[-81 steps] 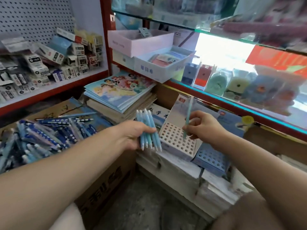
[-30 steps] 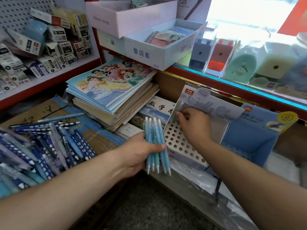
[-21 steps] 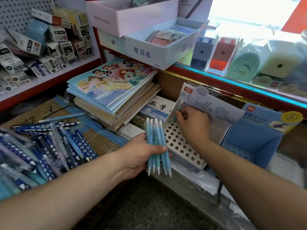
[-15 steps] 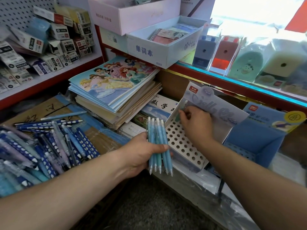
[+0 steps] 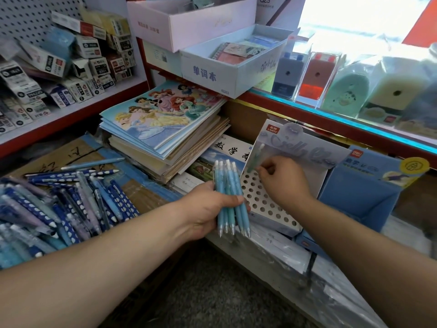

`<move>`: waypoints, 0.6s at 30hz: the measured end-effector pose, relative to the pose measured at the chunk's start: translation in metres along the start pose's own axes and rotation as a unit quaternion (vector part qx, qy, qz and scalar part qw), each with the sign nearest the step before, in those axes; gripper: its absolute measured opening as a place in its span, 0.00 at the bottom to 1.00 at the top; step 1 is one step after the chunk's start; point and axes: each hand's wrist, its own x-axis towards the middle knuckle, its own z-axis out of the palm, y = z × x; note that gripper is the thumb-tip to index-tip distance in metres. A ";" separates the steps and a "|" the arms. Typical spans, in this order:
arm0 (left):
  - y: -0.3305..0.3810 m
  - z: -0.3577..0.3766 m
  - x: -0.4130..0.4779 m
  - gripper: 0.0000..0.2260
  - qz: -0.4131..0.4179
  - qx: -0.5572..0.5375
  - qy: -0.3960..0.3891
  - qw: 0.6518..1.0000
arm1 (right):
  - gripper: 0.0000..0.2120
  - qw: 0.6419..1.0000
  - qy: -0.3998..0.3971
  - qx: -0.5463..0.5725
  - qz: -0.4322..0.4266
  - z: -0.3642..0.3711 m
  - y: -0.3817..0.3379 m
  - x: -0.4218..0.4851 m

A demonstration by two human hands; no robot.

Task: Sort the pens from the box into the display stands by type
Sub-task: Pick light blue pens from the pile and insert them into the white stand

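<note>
My left hand (image 5: pixel 208 211) grips a bundle of several light blue pens (image 5: pixel 230 197), tips pointing down, just left of the white display stand (image 5: pixel 269 202) with its grid of holes. My right hand (image 5: pixel 283 181) pinches a single pale teal pen (image 5: pixel 256 157) standing at the stand's far left corner, against its grey backboard. A blue display stand (image 5: pixel 359 192) sits to the right. A heap of dark blue dotted pens and light blue pens (image 5: pixel 59 204) lies in the cardboard box (image 5: pixel 71 152) at the left.
A stack of picture notebooks (image 5: pixel 165 119) lies behind the pens. White and pink boxes (image 5: pixel 227 67) sit on the red shelf edge above. Packaged sharpeners (image 5: pixel 343 91) line the glass counter at right. Small refill boxes (image 5: pixel 59 74) fill the left shelf.
My right hand has brought the single pen down to the white stand's far left corner and holds it there. The left hand keeps its bundle beside the stand. The view has tilted down and closer.
</note>
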 end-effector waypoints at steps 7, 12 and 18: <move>-0.007 0.006 -0.005 0.19 0.013 0.027 -0.038 0.999 | 0.07 0.951 -0.194 0.229 0.079 -0.024 -0.026 -0.035; -0.008 0.002 -0.005 0.17 0.019 0.033 -0.030 0.999 | 0.04 0.941 -0.199 0.256 0.093 -0.031 -0.030 -0.035; -0.006 -0.010 -0.003 0.14 0.010 0.007 0.006 1.000 | 0.03 0.970 0.041 0.241 0.002 -0.036 -0.019 -0.015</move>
